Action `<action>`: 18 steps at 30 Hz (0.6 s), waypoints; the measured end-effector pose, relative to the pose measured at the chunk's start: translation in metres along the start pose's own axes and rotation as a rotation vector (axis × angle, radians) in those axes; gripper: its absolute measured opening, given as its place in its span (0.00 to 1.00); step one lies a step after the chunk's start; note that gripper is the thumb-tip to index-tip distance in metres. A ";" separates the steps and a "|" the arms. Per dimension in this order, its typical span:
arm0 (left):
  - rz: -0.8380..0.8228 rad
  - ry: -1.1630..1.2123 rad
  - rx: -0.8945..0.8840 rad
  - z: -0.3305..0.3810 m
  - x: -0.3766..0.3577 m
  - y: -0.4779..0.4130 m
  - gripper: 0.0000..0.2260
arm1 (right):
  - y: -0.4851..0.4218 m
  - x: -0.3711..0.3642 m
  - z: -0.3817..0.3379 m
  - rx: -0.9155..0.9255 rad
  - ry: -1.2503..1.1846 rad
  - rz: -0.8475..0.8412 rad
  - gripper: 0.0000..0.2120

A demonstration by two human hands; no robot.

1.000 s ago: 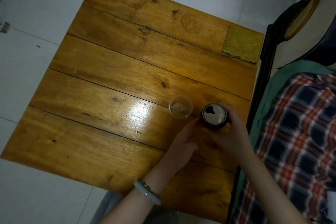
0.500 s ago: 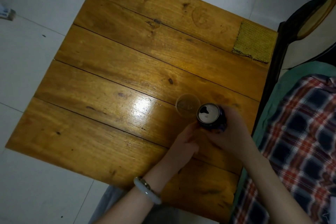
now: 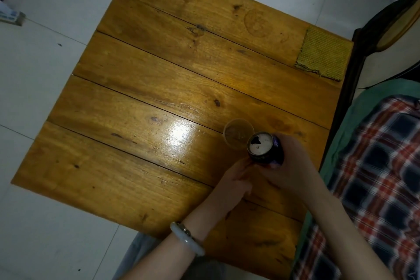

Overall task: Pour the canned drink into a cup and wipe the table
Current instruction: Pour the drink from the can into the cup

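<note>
A dark drink can [image 3: 263, 147] with an open silver top is tilted toward a small clear plastic cup [image 3: 238, 132] on the wooden table [image 3: 159, 88]. My right hand [image 3: 293, 166] is wrapped around the can from the right and below. My left hand [image 3: 234, 183] touches the can's lower left side with its fingertips; a pale bangle is on that wrist. The can's rim overlaps the cup's right edge. A yellow-green woven cloth [image 3: 323, 54] lies at the table's far right corner.
White floor tiles surround the table on the left and far sides. A plaid blanket over green fabric [image 3: 375, 166] lies along the table's right edge. A dark chair [image 3: 395, 27] stands at the far right.
The can has been lifted and tipped left toward the cup, so its rim now overlaps the cup's edge. Both hands stayed on it.
</note>
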State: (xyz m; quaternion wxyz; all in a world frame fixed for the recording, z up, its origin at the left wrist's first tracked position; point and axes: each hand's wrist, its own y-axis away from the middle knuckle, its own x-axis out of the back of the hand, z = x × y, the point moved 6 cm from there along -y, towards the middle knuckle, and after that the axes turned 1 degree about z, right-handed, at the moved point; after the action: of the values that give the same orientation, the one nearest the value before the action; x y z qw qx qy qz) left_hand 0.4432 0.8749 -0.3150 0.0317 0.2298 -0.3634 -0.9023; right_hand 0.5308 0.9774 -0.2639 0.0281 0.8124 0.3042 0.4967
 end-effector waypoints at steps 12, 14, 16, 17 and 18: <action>-0.037 -0.019 0.008 0.001 -0.005 0.004 0.30 | 0.001 0.002 -0.002 -0.049 0.088 -0.066 0.37; -0.034 -0.010 0.008 0.000 -0.005 0.004 0.31 | 0.001 0.002 -0.003 -0.058 0.097 -0.070 0.37; -0.028 -0.001 0.018 -0.002 -0.005 0.004 0.31 | 0.002 0.003 -0.005 -0.047 0.109 -0.057 0.37; -0.029 0.000 0.021 -0.003 -0.004 0.003 0.31 | 0.002 0.004 -0.006 -0.039 0.120 -0.052 0.37; -0.030 0.002 0.018 -0.003 -0.004 0.002 0.31 | 0.003 0.005 -0.007 -0.031 0.134 -0.047 0.37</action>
State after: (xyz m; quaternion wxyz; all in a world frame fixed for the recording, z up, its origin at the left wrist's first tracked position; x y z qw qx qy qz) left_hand 0.4480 0.8720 -0.3142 0.0165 0.2362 -0.3680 -0.8992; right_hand 0.5277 0.9761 -0.2557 0.0319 0.7695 0.3169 0.5536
